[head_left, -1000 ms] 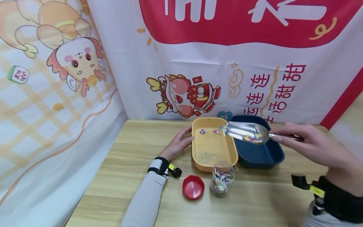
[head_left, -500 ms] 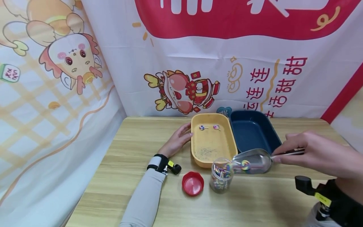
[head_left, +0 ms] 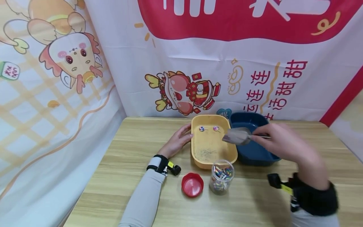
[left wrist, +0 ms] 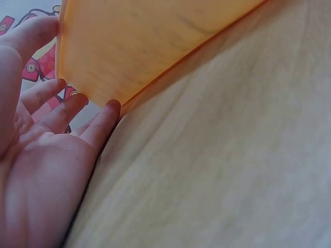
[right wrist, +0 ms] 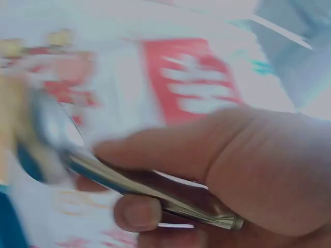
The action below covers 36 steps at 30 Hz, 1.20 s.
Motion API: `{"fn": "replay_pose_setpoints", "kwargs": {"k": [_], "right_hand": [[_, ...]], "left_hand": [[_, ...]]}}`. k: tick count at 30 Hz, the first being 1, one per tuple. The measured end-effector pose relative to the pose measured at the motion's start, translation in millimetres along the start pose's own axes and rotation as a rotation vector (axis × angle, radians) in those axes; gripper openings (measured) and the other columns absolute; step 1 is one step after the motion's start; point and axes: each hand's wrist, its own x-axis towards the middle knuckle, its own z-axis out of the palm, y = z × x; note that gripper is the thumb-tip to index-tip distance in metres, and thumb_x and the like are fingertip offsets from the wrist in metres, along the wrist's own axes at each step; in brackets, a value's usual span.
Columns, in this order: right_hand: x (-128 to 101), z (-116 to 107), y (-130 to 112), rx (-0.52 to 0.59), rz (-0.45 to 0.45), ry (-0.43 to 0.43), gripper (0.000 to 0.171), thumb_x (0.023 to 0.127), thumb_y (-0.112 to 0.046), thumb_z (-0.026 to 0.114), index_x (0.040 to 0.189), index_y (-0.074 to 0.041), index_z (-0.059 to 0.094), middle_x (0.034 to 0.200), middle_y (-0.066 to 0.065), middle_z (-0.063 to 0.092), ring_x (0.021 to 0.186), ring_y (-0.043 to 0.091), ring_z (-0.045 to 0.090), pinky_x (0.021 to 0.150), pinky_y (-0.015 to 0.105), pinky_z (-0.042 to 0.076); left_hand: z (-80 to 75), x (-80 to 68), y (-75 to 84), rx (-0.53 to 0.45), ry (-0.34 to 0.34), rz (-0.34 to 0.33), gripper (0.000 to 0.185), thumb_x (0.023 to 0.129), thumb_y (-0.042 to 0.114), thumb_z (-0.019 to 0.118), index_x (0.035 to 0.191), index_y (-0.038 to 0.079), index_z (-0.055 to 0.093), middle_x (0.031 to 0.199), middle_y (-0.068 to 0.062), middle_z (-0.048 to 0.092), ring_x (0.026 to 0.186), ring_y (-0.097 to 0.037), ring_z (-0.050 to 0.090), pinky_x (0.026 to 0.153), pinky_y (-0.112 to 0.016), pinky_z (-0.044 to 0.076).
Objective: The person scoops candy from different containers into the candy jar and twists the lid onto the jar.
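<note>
My right hand (head_left: 280,140) grips a metal scoop (head_left: 237,136) by its handle, thumb above and fingers below. The scoop's blurred blade hangs over the border between a yellow bin (head_left: 207,151) and a dark blue bin (head_left: 249,154); whether it holds anything cannot be told. Two lollipop-shaped pieces (head_left: 202,128) lie at the yellow bin's far end. My left hand (left wrist: 46,150) touches the outer wall of the yellow bin at its left side, fingers loosely extended. In front stands a clear jar (head_left: 222,177) with several colourful swirled pieces inside.
A red jar lid (head_left: 192,185) lies on the wooden table (head_left: 136,151), left of the jar. Printed cloth (head_left: 170,53) hangs directly behind the bins, and another patterned cloth (head_left: 93,132) borders the table's left side.
The right hand carried the scoop from above the bins down to the jar's mouth, where it tipped, then back up over the bins. More pieces show in the jar. The left hand stayed put.
</note>
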Motion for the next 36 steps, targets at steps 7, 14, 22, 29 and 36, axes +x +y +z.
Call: {"fn": "replay_pose_setpoints", "kwargs": {"k": [7,14,22,29,36], "right_hand": [[58.1,66.6,-18.7,-0.063,0.185,0.003,0.027,0.101,-0.024,0.062,0.086,-0.007,0.075,0.066,0.002,0.055,0.056,0.019,0.051,0.050,0.030,0.038],[75.2,106.5,-24.8,-0.099,0.273,0.166,0.027,0.102,-0.021,0.060,0.084,-0.002,0.065,0.061,0.007,0.048,0.053,0.024,0.051,0.047,0.032,0.038],[94.7,132.1,-9.3,-0.161,0.109,0.312,0.028,0.100,-0.027,0.068,0.078,-0.011,0.067,0.056,0.002,0.046,0.050,0.023,0.046,0.045,0.031,0.033],[99.8,134.3,0.0,-0.171,-0.058,0.314,0.013,0.097,-0.021,0.072,0.088,-0.013,0.075,0.057,-0.002,0.049,0.056,0.020,0.048,0.052,0.031,0.036],[86.2,104.2,-4.9,-0.094,-0.014,0.185,0.017,0.099,-0.023,0.069,0.092,-0.010,0.077,0.062,-0.002,0.052,0.057,0.018,0.047,0.054,0.030,0.034]], "left_hand": [[-0.3,-1.2,-2.3,-0.001,-0.014,-0.002,0.067,0.102,0.022,0.064,0.160,0.016,0.033,0.165,-0.007,0.031,0.145,-0.024,0.042,0.117,-0.037,0.041],[0.7,0.6,-5.8,0.005,-0.027,0.015,0.066,0.102,0.024,0.065,0.160,0.016,0.034,0.164,-0.006,0.034,0.146,-0.024,0.042,0.118,-0.037,0.041],[-2.2,0.5,-3.3,-0.012,-0.015,0.006,0.066,0.102,0.022,0.065,0.159,0.016,0.034,0.163,-0.009,0.037,0.145,-0.024,0.043,0.117,-0.036,0.042],[-1.6,-1.3,-1.9,-0.026,-0.019,0.017,0.069,0.101,0.022,0.067,0.160,0.015,0.033,0.164,-0.011,0.033,0.145,-0.028,0.042,0.118,-0.039,0.041],[-3.1,-1.1,-2.2,0.008,-0.014,0.009,0.066,0.102,0.023,0.064,0.160,0.018,0.034,0.164,-0.009,0.034,0.143,-0.027,0.046,0.117,-0.039,0.042]]}}
